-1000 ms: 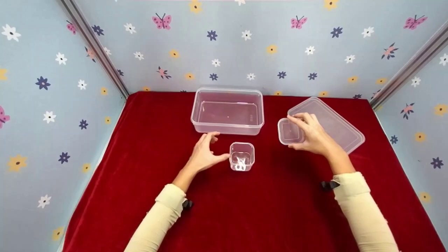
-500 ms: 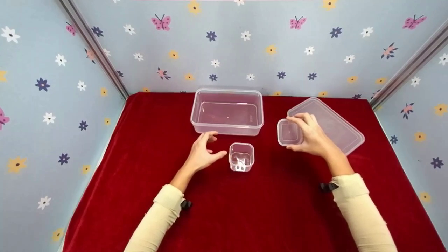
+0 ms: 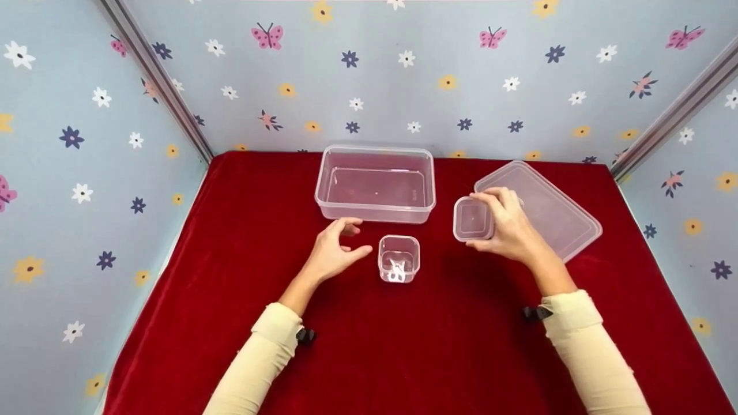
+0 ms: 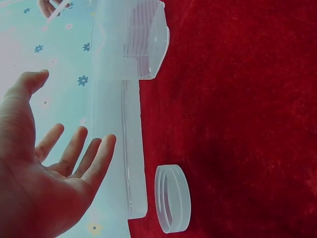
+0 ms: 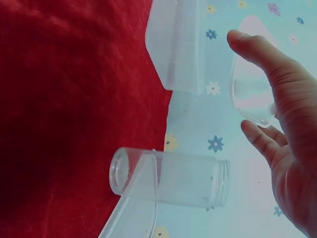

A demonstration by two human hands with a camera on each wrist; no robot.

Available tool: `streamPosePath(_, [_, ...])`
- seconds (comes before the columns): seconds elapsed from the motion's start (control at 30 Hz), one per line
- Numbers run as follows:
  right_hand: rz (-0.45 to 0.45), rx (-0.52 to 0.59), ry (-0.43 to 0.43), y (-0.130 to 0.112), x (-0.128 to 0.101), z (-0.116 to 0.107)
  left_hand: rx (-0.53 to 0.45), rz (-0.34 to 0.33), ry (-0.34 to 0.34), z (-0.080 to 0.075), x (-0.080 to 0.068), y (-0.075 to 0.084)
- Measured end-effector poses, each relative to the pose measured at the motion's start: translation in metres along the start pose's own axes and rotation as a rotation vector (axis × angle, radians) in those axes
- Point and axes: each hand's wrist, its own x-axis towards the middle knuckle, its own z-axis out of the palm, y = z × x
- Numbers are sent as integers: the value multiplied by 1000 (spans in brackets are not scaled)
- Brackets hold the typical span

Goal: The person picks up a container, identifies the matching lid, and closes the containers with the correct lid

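The right hand point(image 3: 507, 227) pinches a small clear lid point(image 3: 473, 219) right of centre in the head view, lifted beside the large flat lid point(image 3: 553, 207). The left hand point(image 3: 334, 251) hovers with loose, spread fingers holding nothing, just left of the small square tub point(image 3: 398, 258) at centre. A big clear box point(image 3: 375, 183) sits behind on the red cloth point(image 3: 230, 259).

A large clear tub point(image 3: 375, 184) and its flat lid point(image 3: 553, 207) lie on red cloth point(image 3: 230, 242).
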Motion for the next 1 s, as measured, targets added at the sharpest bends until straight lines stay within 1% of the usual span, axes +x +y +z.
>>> streamPosePath(0.2, [-34, -60, 52, -8, -3, 9, -30, 24, -4, 2, 2, 4])
streamPosePath(0.33, [-43, -67, 84, -12, -2, 13, -72, 33, 5, 3, 3, 5])
streamPosePath(0.57, [-56, -79, 107, -19, -1, 21, -90, 31, 12, 6, 5, 9])
streamPosePath(0.73, [-44, -82, 122, -22, -1, 24, -103, 24, 16, 9, 7, 12])
streamPosePath(1.0, [-58, -87, 138, -26, 0, 26, -135, 36, 18, 13, 11, 23])
